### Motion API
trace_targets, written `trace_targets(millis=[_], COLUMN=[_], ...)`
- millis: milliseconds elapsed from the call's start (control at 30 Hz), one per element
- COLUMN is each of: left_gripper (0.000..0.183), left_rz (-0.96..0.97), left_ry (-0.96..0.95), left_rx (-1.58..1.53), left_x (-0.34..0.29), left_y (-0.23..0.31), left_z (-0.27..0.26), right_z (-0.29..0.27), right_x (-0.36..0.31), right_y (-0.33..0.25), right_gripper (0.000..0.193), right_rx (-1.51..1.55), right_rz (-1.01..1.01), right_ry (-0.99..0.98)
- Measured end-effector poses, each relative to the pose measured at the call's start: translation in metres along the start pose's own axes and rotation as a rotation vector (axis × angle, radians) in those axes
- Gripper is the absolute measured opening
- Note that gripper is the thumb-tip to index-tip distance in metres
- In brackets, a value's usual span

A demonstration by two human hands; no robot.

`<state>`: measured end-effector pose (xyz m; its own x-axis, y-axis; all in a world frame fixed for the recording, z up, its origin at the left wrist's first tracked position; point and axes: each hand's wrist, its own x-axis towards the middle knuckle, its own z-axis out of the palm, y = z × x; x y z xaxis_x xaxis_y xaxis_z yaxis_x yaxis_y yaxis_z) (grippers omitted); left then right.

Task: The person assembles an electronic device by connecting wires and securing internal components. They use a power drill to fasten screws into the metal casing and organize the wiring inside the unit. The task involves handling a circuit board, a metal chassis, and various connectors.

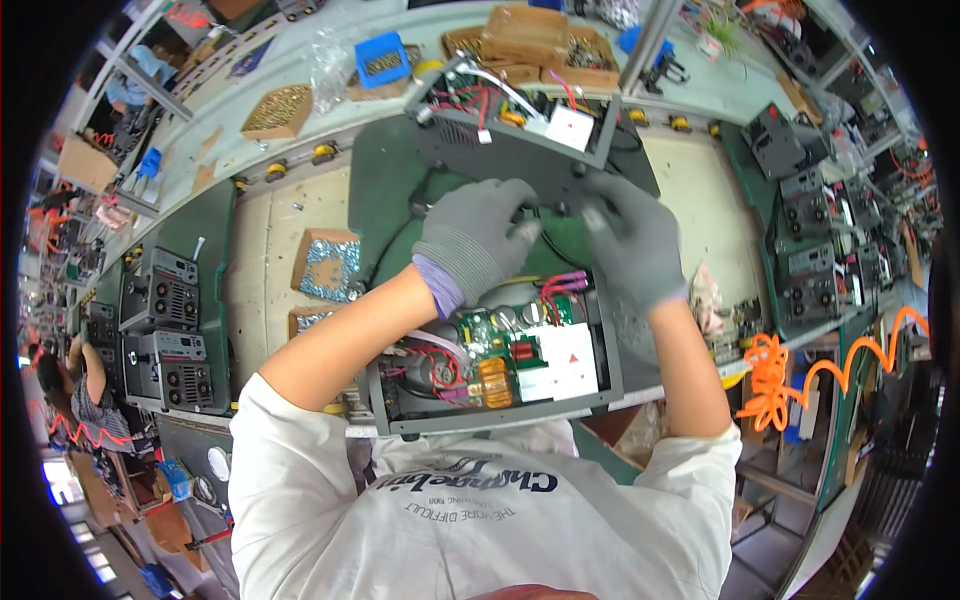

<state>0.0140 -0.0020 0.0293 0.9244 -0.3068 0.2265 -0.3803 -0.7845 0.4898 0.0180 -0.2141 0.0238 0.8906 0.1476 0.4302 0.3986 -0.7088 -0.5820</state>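
Note:
Both my hands wear grey knit gloves. My left hand (472,240) and my right hand (630,240) are closed on a black cable (545,213) over a dark green mat (385,180). The cable lies between two open grey metal chassis. The near chassis (500,365) sits against my body and shows a green circuit board, a copper coil, red wires and a white label. The far chassis (515,125) stands beyond my hands, tilted, with red wiring and a white label inside.
A cardboard box of small metal parts (328,265) lies left of my left arm. Finished grey units (160,290) stand at the far left, more of them (805,215) at the right. Boxes of screws (278,112) line the back. An orange coiled hose (775,375) hangs at the right.

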Motion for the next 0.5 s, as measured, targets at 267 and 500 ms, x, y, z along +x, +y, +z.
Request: trace_targets(millis=[267,500], left_gripper=[0.023,0.061], left_rz=[-0.131,0.069], left_ry=[0.36,0.348], left_rx=[0.143,0.416], left_x=[0.012,0.061], left_y=[-0.073,-0.108], left_z=[-0.022,-0.052], right_z=[0.088,0.089], right_x=[0.128,0.069], right_y=[-0.003,-0.032], right_gripper=[0.027,0.023], right_rx=[-0.458,-0.563], right_rz=[-0.146,-0.318], right_ry=[-0.476,-0.771])
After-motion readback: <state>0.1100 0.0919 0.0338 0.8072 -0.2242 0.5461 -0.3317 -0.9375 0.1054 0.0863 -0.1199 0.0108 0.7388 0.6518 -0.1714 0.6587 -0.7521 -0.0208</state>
